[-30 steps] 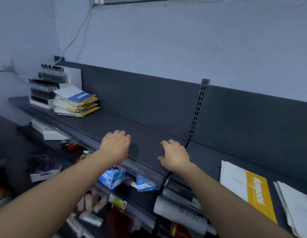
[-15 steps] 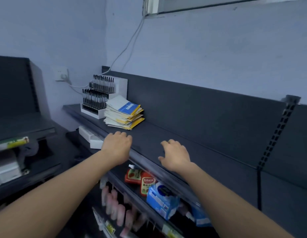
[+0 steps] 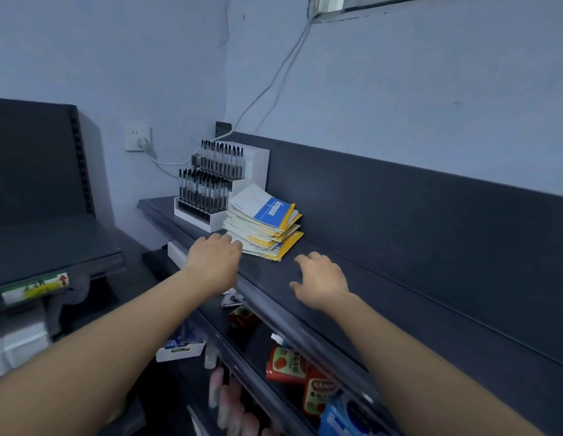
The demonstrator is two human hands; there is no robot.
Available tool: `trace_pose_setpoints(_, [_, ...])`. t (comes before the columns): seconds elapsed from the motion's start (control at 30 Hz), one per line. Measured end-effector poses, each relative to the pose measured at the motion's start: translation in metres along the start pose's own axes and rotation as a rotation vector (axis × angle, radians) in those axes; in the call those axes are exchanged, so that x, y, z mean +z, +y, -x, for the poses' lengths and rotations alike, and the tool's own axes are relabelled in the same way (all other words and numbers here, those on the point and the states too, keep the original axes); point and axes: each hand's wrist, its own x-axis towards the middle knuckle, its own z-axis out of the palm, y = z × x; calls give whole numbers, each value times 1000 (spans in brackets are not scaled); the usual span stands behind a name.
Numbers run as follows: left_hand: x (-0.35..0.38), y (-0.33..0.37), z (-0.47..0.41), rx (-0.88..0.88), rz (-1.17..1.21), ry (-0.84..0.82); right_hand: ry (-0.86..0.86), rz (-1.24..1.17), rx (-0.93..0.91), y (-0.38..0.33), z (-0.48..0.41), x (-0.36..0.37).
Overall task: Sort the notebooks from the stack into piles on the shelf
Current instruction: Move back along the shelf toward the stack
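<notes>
A messy stack of notebooks lies on the dark shelf, with white, yellow and blue covers; the top one has a blue band. My left hand hovers palm down at the shelf's front edge, its fingertips reaching the stack's near left corner. My right hand hangs over the shelf to the right of the stack, fingers loosely spread, holding nothing. Whether either hand touches the shelf is unclear.
A white pen display rack stands just left of the stack, against the corner. A wall socket with a cable is behind it. Lower shelves hold red packets and small goods. Another dark shelf unit stands at the left.
The view has swung left along the shelf. The notebook stack now sits right in front of my hands, and my left hand has come up to its corner. The sorted piles at right have left the view.
</notes>
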Motion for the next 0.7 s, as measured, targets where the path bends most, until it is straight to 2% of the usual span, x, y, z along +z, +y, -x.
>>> trace_pose_setpoints(0.27, [22,-28,-77,-39,15,58,62,-71,-33,-3,-93,13])
trace_pose_setpoints(0.5, [36,-43,-139,-75,127,148,26,-165,24,-3,-158,21])
trace_pose_setpoints(0.7, [57,-58,-181,-114,246,65,-37,-201,81,-5,-189,32])
